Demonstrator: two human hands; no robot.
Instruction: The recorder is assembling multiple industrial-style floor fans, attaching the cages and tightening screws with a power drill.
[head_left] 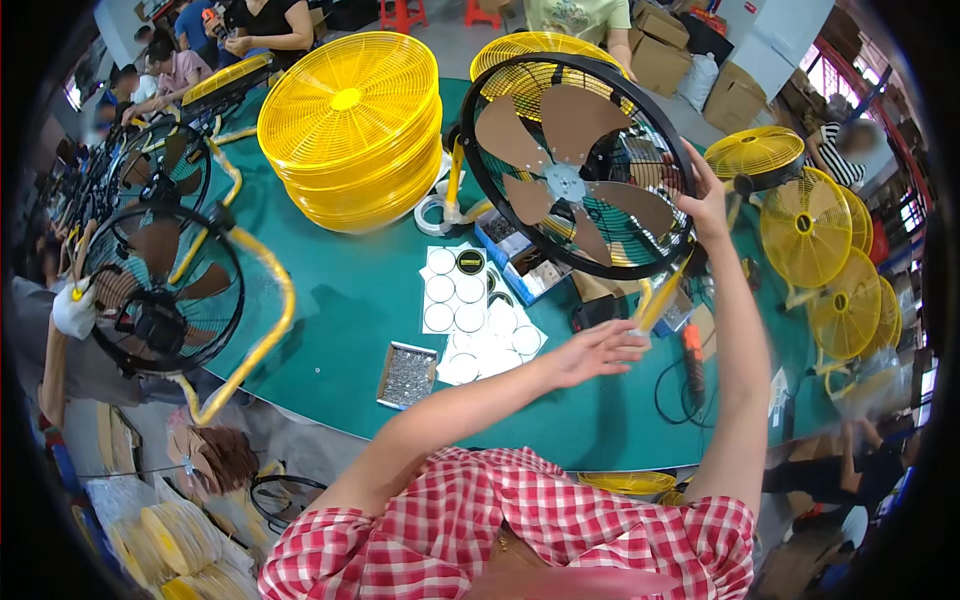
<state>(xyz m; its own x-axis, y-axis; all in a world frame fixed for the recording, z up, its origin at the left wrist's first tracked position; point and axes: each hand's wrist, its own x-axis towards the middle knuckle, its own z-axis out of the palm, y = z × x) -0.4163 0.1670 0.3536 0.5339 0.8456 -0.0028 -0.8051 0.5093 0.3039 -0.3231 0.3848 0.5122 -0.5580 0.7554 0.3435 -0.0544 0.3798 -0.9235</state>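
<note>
A large fan [565,182] with brown blades and a black round rim stands tilted in front of me, its front uncovered and its grey hub showing. My right hand [705,200] grips the rim at its right side, the fingers partly behind it. Below the fan, my left hand [600,352] is stretched out flat with nothing in it. Its fingertips are close to the yellow tube [660,300] of the fan's stand; whether they touch it I cannot tell. Sheets of round stickers [470,290] and a small box of metal parts [406,374] lie to the left of that hand.
Yellow fan grilles [345,140] are stacked on the green table [330,300]. A blue parts box [520,255] sits under the fan, and an orange-handled power screwdriver [692,350] lies at right. Another fan [165,290] stands at left beside a gloved hand [74,308]. Several people work around.
</note>
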